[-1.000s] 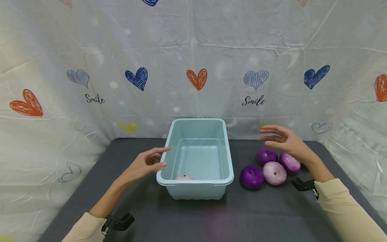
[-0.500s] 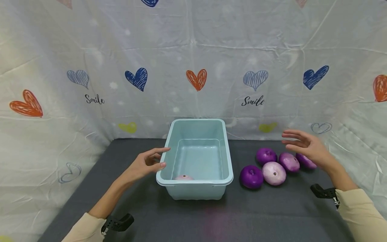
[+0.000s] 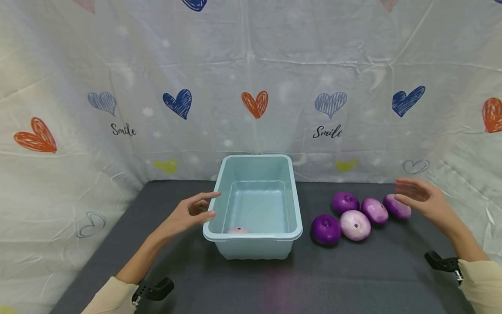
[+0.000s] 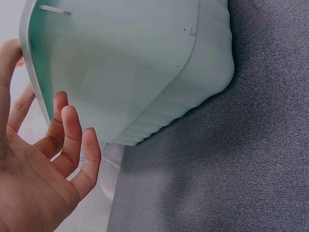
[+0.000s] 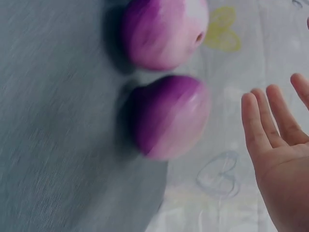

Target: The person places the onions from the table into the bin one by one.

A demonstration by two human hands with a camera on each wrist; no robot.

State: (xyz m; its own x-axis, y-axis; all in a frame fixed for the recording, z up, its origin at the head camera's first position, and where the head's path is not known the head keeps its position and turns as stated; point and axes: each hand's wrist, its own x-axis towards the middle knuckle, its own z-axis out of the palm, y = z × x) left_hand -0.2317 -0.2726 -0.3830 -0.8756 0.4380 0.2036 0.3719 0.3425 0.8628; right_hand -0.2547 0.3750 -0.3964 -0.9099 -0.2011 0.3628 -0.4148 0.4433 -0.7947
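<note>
My left hand (image 3: 188,213) is at the left rim of a pale blue plastic basin (image 3: 255,248), index finger and thumb spread along the rim. In the left wrist view the other fingers (image 4: 72,135) curl loosely outside the basin wall. Part of a pale pink round item (image 3: 238,230) shows inside, at the near end. My right hand (image 3: 427,203) hovers with nothing in it, just right of a purple, onion-like round vegetable (image 3: 397,206). In the right wrist view its fingers (image 5: 256,121) are extended, apart from the nearest purple vegetable (image 5: 171,118).
More purple onion-like vegetables lie grouped on the dark grey tabletop (image 3: 251,288): a deep purple one (image 3: 327,230), a pale one (image 3: 355,225), another dark one (image 3: 345,203) and a mottled one (image 3: 374,211). A white heart-printed sheet (image 3: 290,65) hangs behind.
My right hand has moved right and slightly down past the vegetables, uncovering the rightmost one. The left hand and the basin have stayed put.
</note>
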